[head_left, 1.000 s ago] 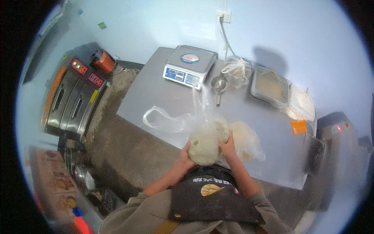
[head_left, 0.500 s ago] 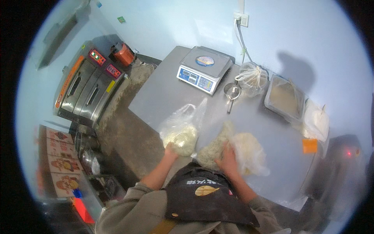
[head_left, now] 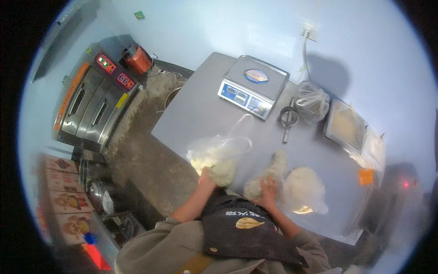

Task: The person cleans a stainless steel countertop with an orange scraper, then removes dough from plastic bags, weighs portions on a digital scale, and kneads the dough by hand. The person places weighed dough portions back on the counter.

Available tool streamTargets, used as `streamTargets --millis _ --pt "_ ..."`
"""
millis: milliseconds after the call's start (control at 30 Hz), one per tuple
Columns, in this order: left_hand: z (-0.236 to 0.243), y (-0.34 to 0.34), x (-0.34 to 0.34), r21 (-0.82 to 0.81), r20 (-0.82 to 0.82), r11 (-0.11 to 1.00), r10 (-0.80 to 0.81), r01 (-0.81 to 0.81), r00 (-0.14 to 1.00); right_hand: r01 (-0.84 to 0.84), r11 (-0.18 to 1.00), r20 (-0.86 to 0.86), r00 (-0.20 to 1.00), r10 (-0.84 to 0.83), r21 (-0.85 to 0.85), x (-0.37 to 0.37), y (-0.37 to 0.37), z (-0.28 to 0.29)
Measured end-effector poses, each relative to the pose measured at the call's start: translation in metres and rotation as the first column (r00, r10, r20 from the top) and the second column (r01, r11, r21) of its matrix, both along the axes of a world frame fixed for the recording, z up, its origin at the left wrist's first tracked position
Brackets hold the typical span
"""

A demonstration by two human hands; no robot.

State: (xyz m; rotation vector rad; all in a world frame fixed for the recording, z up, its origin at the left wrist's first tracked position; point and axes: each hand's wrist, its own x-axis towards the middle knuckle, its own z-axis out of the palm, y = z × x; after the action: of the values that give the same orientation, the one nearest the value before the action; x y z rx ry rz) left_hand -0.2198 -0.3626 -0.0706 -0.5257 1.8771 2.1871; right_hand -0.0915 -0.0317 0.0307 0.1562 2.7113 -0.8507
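Note:
At the table's near edge, my left hand (head_left: 206,176) grips the near side of a clear plastic bag (head_left: 224,153) with a pale, dough-like mass inside; its fingertips are partly hidden. To the right lies a long, lumpy, pale greenish piece of dough (head_left: 277,166), narrower toward its far end. My right hand (head_left: 267,191) lies on its near part with the fingers spread. Right of that hand, another pale lump in a thin clear bag (head_left: 305,189) rests on the table.
On the grey table (head_left: 187,109) stand a digital scale (head_left: 255,84), a metal ring-shaped tool with a handle (head_left: 288,119), a tied plastic bag (head_left: 312,102) and a lined tub (head_left: 345,125). A steel oven (head_left: 96,105) and an orange-red container (head_left: 138,59) are at the left.
The view has shifted a little. The left bag's upper part has slumped and spread to the right. My right hand now lies more over the lumpy dough's near part.

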Motion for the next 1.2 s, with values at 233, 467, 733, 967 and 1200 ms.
streamTargets --millis 233,467,733,967,1200 --pt "0.004 -0.085 -0.117 -0.262 0.161 0.963 0.105 -0.060 0.981 0.121 0.993 -0.268 0.957 -0.115 0.007 -0.078 -0.111 -0.024" --pt "0.011 -0.162 -0.249 -0.200 -0.057 0.971 -0.146 0.132 0.988 0.274 0.962 -0.041 0.961 -0.274 0.002 -0.199 -0.204 -0.025" --pt "0.018 -0.188 -0.270 -0.204 0.207 0.977 -0.016 0.060 0.978 0.194 0.961 0.042 0.981 -0.190 -0.197 -0.215 -0.197 0.009" --pt "0.022 -0.148 -0.219 -0.356 0.010 0.929 -0.110 0.106 0.994 0.139 0.960 0.002 0.990 -0.143 -0.241 -0.180 -0.189 0.015" --pt "0.029 -0.099 -0.134 -0.602 0.187 0.733 -0.257 0.318 0.948 -0.004 0.973 0.026 1.000 0.011 -0.232 -0.170 -0.159 -0.004"
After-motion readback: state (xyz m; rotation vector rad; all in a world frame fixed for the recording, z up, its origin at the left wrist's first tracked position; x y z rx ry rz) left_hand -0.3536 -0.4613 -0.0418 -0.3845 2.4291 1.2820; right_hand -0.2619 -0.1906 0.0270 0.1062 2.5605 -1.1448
